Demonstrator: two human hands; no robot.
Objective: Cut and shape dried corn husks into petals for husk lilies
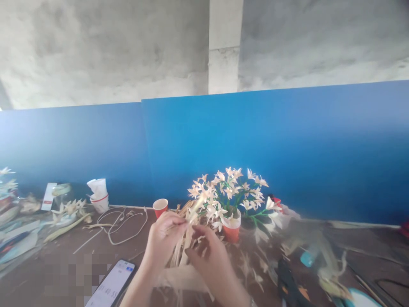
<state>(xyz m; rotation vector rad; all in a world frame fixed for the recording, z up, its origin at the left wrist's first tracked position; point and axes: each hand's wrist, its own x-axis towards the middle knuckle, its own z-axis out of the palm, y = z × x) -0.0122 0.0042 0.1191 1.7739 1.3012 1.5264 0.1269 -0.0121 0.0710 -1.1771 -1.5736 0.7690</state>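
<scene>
My left hand (166, 233) is closed in a pinch on a pale strip (195, 209) that looks like corn husk and points up toward the flowers. Close beside it is my right hand (212, 253), its thumb and forefinger curved but apart; I see nothing gripped between them. Under and behind both hands lie dry tan husk strips (179, 251). Just beyond, handmade cream flowers (230, 183) on green stems stand in a red and white paper cup (231, 230). Slight blur hides the detail at the fingertips.
A phone (111, 283) with a running timer lies left of my forearms. Behind it are a white cable (128, 236), a red cup (160, 206) and stacked white cups (99, 198). A black glue gun (289, 281) lies at right. A blue partition (223, 136) closes the back.
</scene>
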